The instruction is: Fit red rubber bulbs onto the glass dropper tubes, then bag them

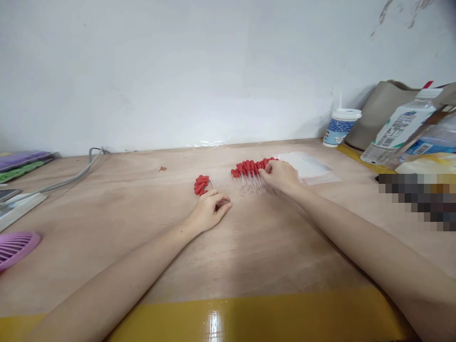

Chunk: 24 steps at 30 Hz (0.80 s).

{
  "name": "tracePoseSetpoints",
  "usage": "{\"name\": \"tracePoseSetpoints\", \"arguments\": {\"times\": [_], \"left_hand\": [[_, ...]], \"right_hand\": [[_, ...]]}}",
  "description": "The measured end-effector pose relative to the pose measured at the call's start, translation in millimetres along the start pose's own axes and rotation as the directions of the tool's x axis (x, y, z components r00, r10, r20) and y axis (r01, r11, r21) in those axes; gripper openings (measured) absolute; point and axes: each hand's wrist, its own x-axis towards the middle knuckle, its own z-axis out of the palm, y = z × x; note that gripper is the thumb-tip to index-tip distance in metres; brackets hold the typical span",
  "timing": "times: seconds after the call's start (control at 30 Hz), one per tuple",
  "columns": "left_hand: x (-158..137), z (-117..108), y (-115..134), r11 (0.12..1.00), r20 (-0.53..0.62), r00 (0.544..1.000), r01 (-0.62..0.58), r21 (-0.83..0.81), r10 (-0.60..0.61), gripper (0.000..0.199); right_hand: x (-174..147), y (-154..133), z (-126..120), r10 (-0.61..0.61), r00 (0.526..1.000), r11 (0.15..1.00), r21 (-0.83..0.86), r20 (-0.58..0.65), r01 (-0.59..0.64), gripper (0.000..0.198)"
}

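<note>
Droppers with red rubber bulbs and thin clear tubes lie on the wooden table in two groups. The larger row of droppers (247, 167) sits left of my right hand (281, 175), and its tubes point towards me. My right hand's thumb and fingers are pinched at the row's right part, on a dropper partly covered by the fingers. A smaller cluster of droppers (201, 184) lies just behind my left hand (211, 210), its tubes pointing right. That hand rests on the table, fingers loosely curled, with a gap between thumb and fingers and nothing visible in it.
Behind my right hand lies a clear plastic bag (306, 165). A lidded paper cup (341, 127), a plastic bottle (401, 126) and a grey bag (370, 111) stand at the right. On the left are a grey cable (76, 176) and a pink slatted object (17, 247). A wall closes the back.
</note>
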Motion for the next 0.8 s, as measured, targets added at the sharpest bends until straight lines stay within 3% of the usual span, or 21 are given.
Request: {"name": "tracePoseSetpoints", "arguments": {"times": [0.17, 0.23, 0.4, 0.57, 0.7, 0.8], "left_hand": [[0.6, -2.4, -8.5, 0.965, -0.231, 0.972, 0.094, 0.243, -0.037, 0.017], [1.3, -5.1, -12.3, 0.934, -0.269, 0.96, 0.162, 0.32, -0.074, 0.023], [1.6, -13.2, -22.1, 0.871, -0.289, 0.952, 0.22, 0.439, -0.095, 0.031], [-1.0, -21.1, -31.3, 0.845, -0.313, 0.944, 0.253, 0.471, -0.107, 0.04], [-2.7, -22.6, -29.2, 0.861, -0.269, 0.957, 0.225, 0.456, -0.108, 0.044], [-3.3, -22.0, -24.7, 0.855, -0.26, 0.96, 0.219, 0.47, -0.103, 0.042]], "right_hand": [[-10.6, -37.3, 7.4, -0.204, 0.977, 0.978, 0.053, 0.056, 0.201, 0.024], [-10.4, -52.7, 15.4, -0.223, 0.972, 0.974, 0.042, 0.076, 0.221, 0.023], [-1.7, -78.4, 33.0, -0.158, 0.981, 0.987, -0.01, 0.117, 0.16, 0.024], [1.3, -81.6, 38.0, -0.108, 0.987, 0.993, -0.029, 0.12, 0.113, 0.025], [-3.2, -80.9, 37.7, -0.106, 0.987, 0.994, -0.028, 0.119, 0.11, 0.025], [-11.8, -86.7, 36.6, -0.169, 0.981, 0.986, 0.014, 0.09, 0.169, 0.024]]}}
